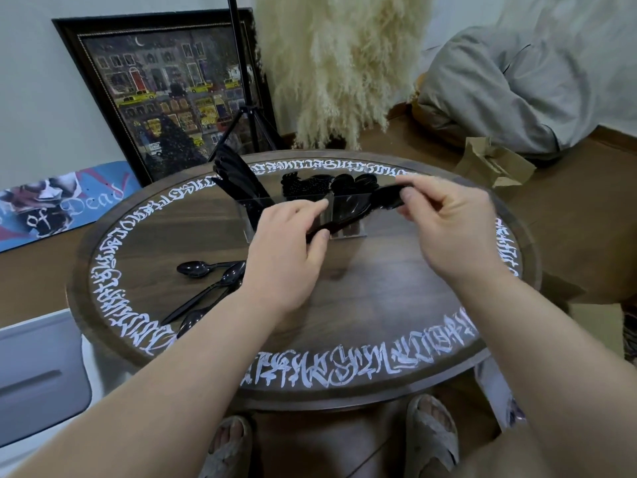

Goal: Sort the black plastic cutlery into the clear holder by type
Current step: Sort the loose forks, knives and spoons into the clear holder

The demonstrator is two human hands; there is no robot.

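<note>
Head view shows both hands raised over the round wooden table [344, 298], near the centre of the frame. The left hand [286, 243] pinches the handle ends of a small bundle of black cutlery [358, 212], its fingers curled around them, and the right hand [444, 222] pinches the other end, thumb against fingertips. I judge the bundle is held at both ends to keep the pieces aligned, or to separate them, before they go down into one compartment; the blur does not let me tell if these are spoons or another type.

Just behind the bundle stands the clear holder [248, 215]. Knives [238, 181] lean out of its left compartment, forks [300, 188] fill the middle one, and spoons [351, 182] stand in the right one. Loose spoons [213, 270] still lie on the table at the left of the frame, partly hidden under the left forearm, so the sorting seems not finished.

A framed picture [165, 91] and a tripod [248, 115] stand behind the table, well apart from the hands. The standing spoon heads may block the way in.
</note>
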